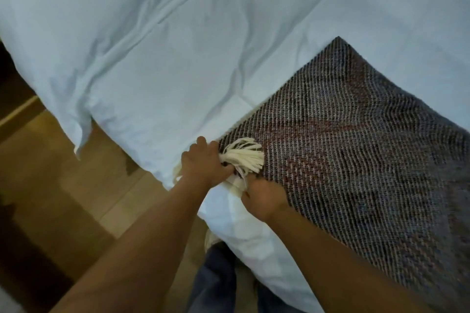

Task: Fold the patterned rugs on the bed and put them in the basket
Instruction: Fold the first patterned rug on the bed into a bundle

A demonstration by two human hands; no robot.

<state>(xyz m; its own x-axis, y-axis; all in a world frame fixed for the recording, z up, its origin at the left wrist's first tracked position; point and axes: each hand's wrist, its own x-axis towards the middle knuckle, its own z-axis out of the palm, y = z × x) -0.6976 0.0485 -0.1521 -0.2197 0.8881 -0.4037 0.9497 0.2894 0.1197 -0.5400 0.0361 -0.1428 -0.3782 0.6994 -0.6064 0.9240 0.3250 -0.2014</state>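
Judging the fold barely begun, left hand [203, 163] and right hand [263, 199] both curl their fingers round the tasselled corner of the patterned rug [356, 160] on the bed [152, 58], with no basket in view.

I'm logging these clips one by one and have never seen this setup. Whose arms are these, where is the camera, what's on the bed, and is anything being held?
There is no machine here. A person works with two bare hands, and the single picture comes from a wide-angle camera worn on their head, looking forward and down, so both forearms enter from the bottom. The pale surface is a bed in white bedding, with wooden floor to its left. On the bed lies a patterned rug, woven in dark, grey and reddish threads, with a cream tassel at its near corner. The left hand grips that corner at the tassel, and the right hand holds the rug's edge just beside it. No basket is in view.
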